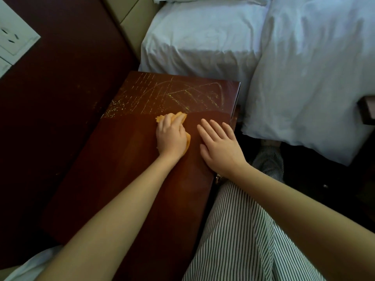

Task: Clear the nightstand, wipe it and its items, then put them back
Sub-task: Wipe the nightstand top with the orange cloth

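The dark red-brown nightstand [125, 179] fills the middle of the view, its top bare of items. Wet streaks and droplets glint across its far part. My left hand [171, 136] presses an orange cloth [180, 117] onto the top near the middle, fingers bent over the cloth. The cloth shows beyond the fingertips and beside the palm. My right hand [220, 147] lies flat on the top just right of the left hand, fingers straight and spread, close to the nightstand's right edge.
A bed with white sheets [203, 37] and a white duvet [314, 74] stands to the right and beyond. A dark wooden wall panel [60, 88] with a white socket plate [14, 39] is on the left. My striped trouser leg [243, 240] is at the bottom.
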Demonstrator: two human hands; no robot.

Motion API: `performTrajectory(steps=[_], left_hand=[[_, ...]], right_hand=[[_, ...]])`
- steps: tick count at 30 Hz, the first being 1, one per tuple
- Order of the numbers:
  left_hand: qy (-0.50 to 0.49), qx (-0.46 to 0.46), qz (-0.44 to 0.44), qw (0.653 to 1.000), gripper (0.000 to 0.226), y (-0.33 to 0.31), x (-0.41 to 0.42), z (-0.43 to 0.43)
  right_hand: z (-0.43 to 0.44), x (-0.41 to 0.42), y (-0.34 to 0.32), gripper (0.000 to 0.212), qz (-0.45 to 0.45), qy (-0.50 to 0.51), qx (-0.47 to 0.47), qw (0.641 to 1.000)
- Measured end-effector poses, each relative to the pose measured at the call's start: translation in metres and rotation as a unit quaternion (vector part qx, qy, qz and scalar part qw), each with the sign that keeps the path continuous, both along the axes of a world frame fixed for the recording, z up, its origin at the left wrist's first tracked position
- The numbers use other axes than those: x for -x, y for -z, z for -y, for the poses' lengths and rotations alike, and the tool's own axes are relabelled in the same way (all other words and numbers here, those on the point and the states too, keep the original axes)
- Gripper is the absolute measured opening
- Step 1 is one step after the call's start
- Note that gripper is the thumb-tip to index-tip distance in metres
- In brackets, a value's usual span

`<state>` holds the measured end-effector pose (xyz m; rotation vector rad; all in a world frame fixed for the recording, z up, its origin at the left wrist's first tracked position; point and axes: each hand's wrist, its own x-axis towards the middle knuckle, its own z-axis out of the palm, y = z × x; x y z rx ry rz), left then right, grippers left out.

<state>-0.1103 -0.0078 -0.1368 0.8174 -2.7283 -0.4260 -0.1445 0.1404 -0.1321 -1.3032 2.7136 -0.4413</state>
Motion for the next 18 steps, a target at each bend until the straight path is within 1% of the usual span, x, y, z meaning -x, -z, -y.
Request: performTrajectory(steps=[3, 5, 6, 8, 11, 14, 16, 18], left_hand=[[0.098, 0.003, 0.008, 0.995, 0.038, 0.002, -0.021, -0.003], [0.154, 0.011, 0.017, 0.988, 0.041, 0.001, -0.038, 0.003], [0.163, 0.015, 0.021, 0.986, 0.041, 0.0, -0.045, 0.008], [0.125, 0.022, 0.027, 0.992, 0.039, -0.003, -0.051, 0.021], [-0.007, 0.017, 0.025, 1.0, 0.038, -0.005, -0.039, 0.036], [-0.12, -0.002, 0.015, 0.993, 0.038, -0.008, -0.011, 0.033], [-0.144, -0.01, 0.014, 0.989, 0.038, -0.007, 0.005, 0.024], [-0.113, -0.006, 0.007, 0.994, 0.038, -0.006, 0.013, 0.013]], right_hand=[[0.002, -0.004, 0.0, 0.073, 0.012, 0.006, -0.011, 1.0], [0.001, -0.005, 0.0, 0.068, 0.015, 0.003, -0.024, 1.0], [-0.001, -0.005, 0.001, 0.064, 0.017, 0.003, -0.026, 1.0], [-0.004, -0.004, 0.002, 0.058, 0.025, 0.009, -0.03, 0.999], [-0.009, -0.001, 0.003, 0.057, 0.045, 0.032, -0.029, 0.998], [-0.011, 0.0, 0.003, 0.058, 0.057, 0.045, -0.031, 0.997], [-0.012, 0.0, 0.002, 0.058, 0.058, 0.044, -0.03, 0.997], [-0.012, 0.0, 0.001, 0.057, 0.058, 0.038, -0.029, 0.997]])
